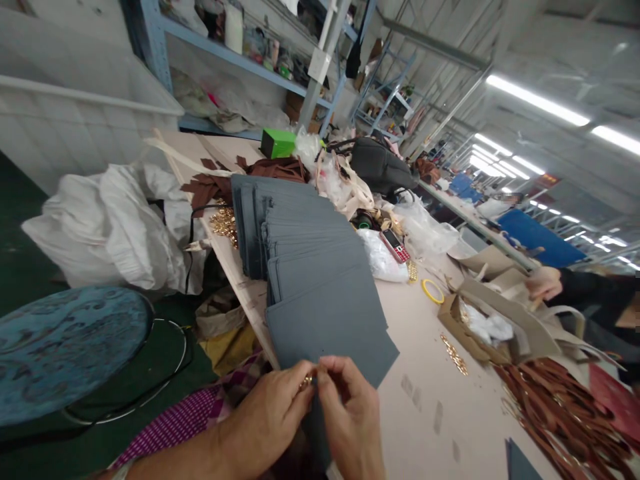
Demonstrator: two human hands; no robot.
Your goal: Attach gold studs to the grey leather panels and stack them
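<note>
My left hand (280,403) and my right hand (350,413) meet fingertip to fingertip at the table's near edge. A small shiny gold metal fitting (307,381) shows at the pinched fingers of my left hand. My right hand is closed in a pinch right beside it; its fingers hide whatever is between them. Below and between the hands hangs a dark grey panel (316,433), partly covered by them. Just beyond lies a fanned-out stack of similar dark grey panels (320,267). Gold fittings (225,223) are heaped at the stack's left.
On the table (415,400) lie brown straps (560,413), a cardboard box (470,320), a yellow tape ring (433,291), gold pieces (454,355) and a red phone (395,247). Another person's hand (544,285) is at the right. A blue stool (75,347) stands left.
</note>
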